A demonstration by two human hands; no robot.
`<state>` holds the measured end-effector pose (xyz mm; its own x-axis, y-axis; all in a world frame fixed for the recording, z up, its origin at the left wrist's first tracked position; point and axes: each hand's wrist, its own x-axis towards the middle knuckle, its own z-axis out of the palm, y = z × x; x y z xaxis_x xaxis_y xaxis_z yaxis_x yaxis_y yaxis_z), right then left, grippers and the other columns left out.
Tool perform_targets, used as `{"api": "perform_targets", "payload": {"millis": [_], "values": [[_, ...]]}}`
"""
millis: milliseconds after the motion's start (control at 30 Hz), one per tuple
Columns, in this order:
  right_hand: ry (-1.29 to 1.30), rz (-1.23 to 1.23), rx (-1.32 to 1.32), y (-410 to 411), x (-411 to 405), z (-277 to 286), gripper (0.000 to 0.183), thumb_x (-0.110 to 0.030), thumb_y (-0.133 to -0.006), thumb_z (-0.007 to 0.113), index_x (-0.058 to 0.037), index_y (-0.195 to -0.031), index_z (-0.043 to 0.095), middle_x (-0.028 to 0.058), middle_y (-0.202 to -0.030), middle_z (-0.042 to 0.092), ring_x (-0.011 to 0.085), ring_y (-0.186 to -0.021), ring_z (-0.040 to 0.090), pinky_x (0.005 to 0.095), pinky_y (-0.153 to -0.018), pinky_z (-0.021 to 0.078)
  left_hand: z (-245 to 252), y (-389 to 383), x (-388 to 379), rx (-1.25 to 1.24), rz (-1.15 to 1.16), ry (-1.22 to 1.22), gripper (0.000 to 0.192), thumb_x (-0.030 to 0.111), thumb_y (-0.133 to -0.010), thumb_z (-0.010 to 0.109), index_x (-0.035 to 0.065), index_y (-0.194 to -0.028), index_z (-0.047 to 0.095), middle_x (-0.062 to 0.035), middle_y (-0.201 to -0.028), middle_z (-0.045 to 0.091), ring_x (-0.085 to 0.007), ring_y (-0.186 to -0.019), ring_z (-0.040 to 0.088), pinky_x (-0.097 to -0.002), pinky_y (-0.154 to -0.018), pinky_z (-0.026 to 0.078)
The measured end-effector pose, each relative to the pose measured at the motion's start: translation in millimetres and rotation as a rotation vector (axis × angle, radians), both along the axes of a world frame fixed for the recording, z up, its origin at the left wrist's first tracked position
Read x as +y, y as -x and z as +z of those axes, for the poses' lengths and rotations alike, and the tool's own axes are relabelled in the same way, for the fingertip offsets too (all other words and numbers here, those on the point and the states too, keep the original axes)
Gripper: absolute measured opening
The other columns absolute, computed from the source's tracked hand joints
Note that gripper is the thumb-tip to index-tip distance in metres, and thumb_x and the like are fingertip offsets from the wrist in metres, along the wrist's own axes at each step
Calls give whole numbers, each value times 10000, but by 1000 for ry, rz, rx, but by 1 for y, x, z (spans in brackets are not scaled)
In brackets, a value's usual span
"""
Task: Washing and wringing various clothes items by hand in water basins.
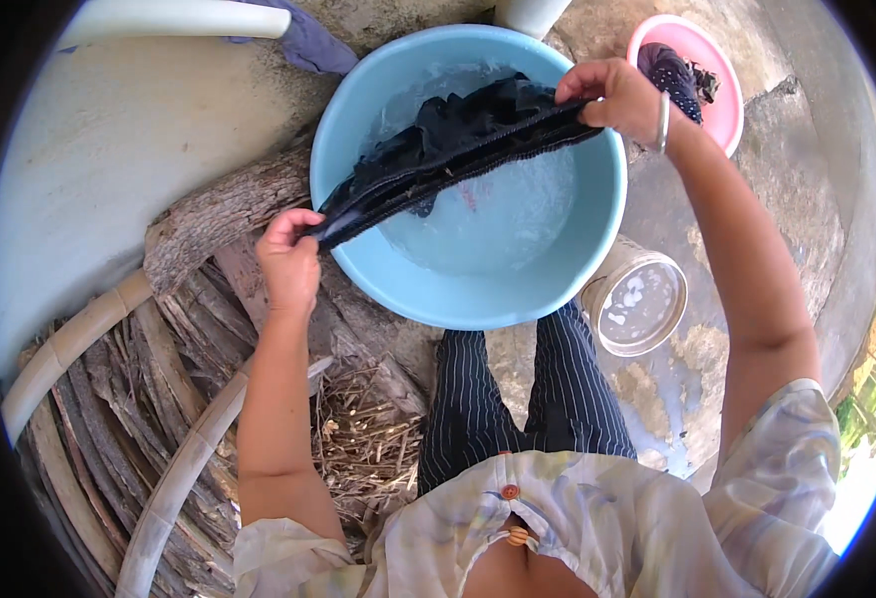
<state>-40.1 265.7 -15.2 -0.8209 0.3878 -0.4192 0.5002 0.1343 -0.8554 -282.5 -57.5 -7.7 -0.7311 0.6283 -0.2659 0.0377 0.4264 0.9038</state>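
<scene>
A wet black garment is stretched by its elastic waistband across a large light-blue plastic basin. My left hand pinches one end of the band just outside the basin's left rim. At the upper right, my right hand, with a pale bangle on the wrist, pinches the other end above the rim. The rest of the cloth hangs in folds inside the basin, over soapy-looking water. Whether the lower folds touch the water is hard to tell.
A pink basin at the upper right holds dark dotted cloth. A bucket with suds stands right of the blue basin. Firewood, a thick log and bamboo poles lie left. A white pipe is top left.
</scene>
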Motion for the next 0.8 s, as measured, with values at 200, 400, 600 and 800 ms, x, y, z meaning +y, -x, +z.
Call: {"api": "perform_targets", "payload": {"millis": [200, 400, 600, 800], "values": [[-399, -37, -75, -12, -49, -164, 440, 104, -598, 525, -70, -998, 581, 114, -890, 527, 278, -824, 561, 306, -793, 461, -162, -55, 7, 186, -545, 270, 395, -146, -602, 430, 38, -918, 581, -104, -897, 584, -235, -867, 561, -288, -823, 432], [-483, 754, -559, -23, -134, -273, 674, -24, -713, 580, -218, -1315, 346, 97, -1309, 304, 261, -1193, 338, 348, -970, 355, -281, -106, -20, 265, -1058, 775, 676, -101, -651, 506, 143, -1271, 387, -131, -1272, 362, -315, -1212, 306, -371, -991, 322], [-455, 786, -699, -50, -155, -305, 703, -248, -768, 560, -190, -1369, 201, 115, -1366, 248, 277, -1230, 301, 337, -990, 317, -315, -133, -16, 272, -925, 993, 713, 249, -575, 740, 143, -1208, 430, -153, -1281, 335, -345, -1203, 300, -390, -970, 345], [-305, 870, -900, -27, -145, -292, 481, -67, -754, 525, -117, -1224, 437, 119, -1074, 587, 283, -974, 575, 343, -818, 466, -322, -133, -22, 103, -911, 1052, 371, 267, -715, 644, 89, -1031, 565, -160, -1122, 521, -302, -1056, 476, -384, -890, 395]]}}
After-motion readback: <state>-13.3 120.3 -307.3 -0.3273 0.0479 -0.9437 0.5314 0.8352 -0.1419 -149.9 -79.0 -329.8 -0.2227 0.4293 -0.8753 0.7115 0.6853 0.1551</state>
